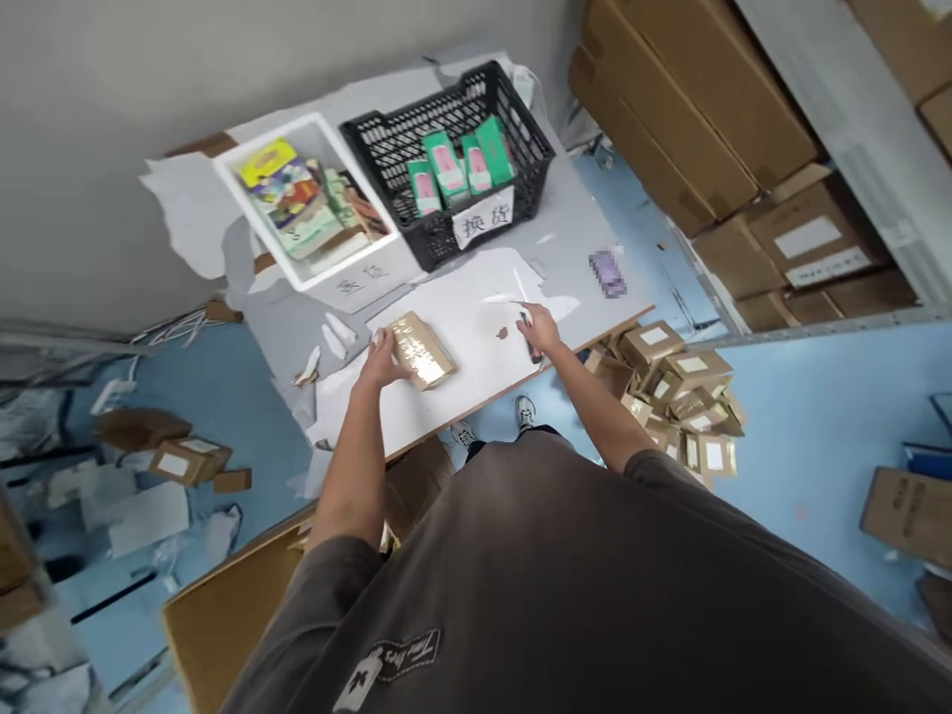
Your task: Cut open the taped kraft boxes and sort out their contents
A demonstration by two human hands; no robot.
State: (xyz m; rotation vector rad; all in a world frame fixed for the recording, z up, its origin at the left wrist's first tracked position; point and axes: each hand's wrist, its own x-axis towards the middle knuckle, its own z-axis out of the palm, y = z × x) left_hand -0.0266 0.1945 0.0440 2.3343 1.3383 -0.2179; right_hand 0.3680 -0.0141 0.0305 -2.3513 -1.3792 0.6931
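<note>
Carton, long axis toward counter's front edge, is touched by spread left hand; dark tool clasped by right hand.

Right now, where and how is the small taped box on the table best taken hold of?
Probably the taped box is best gripped across its two long sides, coming from the left and above. It lies flat and is narrower across than along; the glossy top may be slippery. The left hand is at its left side, and nothing stands against the opposite side.
</note>
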